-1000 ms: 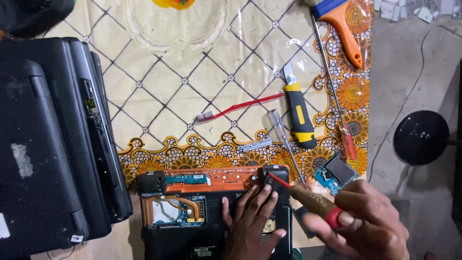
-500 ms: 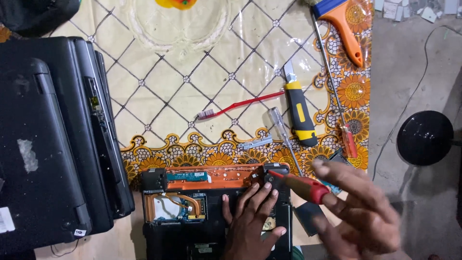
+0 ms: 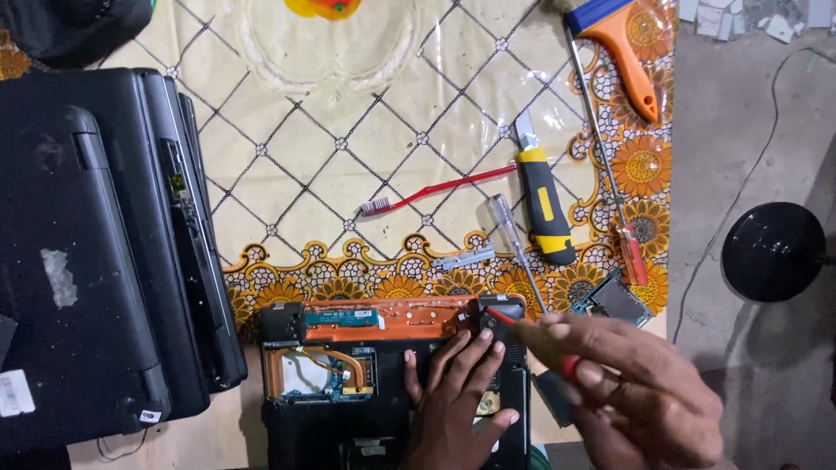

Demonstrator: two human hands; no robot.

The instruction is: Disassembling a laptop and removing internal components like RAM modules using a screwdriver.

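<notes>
The person is working on an opened laptop base (image 3: 392, 374), which is lying at the near edge of the surface (image 3: 348, 174), partly on the patterned cloth, with its orange inner frame and a small circuit board exposed. The left hand (image 3: 457, 400) is pressing flat on the base, fingers spread and clamped on nothing, steadying it. The right hand (image 3: 636, 392) is closing its grip around a red-handled screwdriver (image 3: 531, 335), whose tip is sitting at the upper right corner of the base, near the hinge area; motion blur is hiding the exact contact. Judging by this, the step in hand is driving or loosening a screw at that corner. The next move seems to call for keeping the tip seated squarely and the base pinned. Beyond the base are lying a red toothbrush (image 3: 435, 189), a yellow-and-black utility knife (image 3: 542, 196), a clear-handled screwdriver (image 3: 514, 244), a long thin screwdriver (image 3: 601, 139) and an orange-handled brush (image 3: 623, 52). A stack of closed black laptops (image 3: 96, 252) is resting to the left.
</notes>
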